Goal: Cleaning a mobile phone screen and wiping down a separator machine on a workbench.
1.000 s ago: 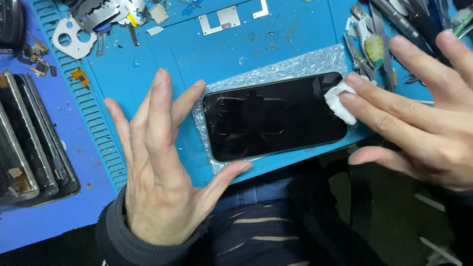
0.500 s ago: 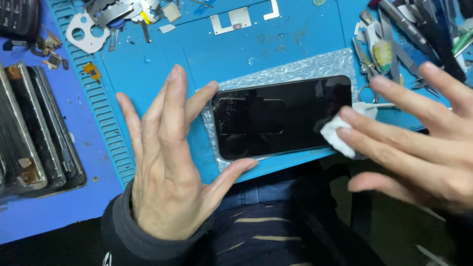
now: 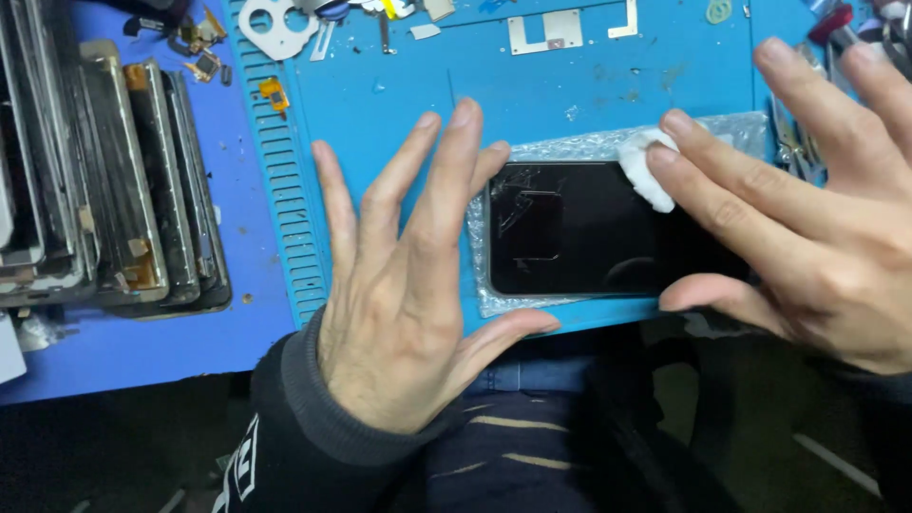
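Wiping partly done: right hand, fingers nearly straight, presses a white wipe pad on the black phone screen atop bubble wrap on the blue mat; left hand splayed flat, empty, steadying its smudged left end.

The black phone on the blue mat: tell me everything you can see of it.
The black phone is a flat, glossy dark rectangle with rounded corners, lying screen-up and lengthwise on a sheet of bubble wrap over the blue mat. Its glass shows reflections and smears at the left end. The left hand braces its left edge; the right hand covers its right end and presses a white wipe on its upper edge.
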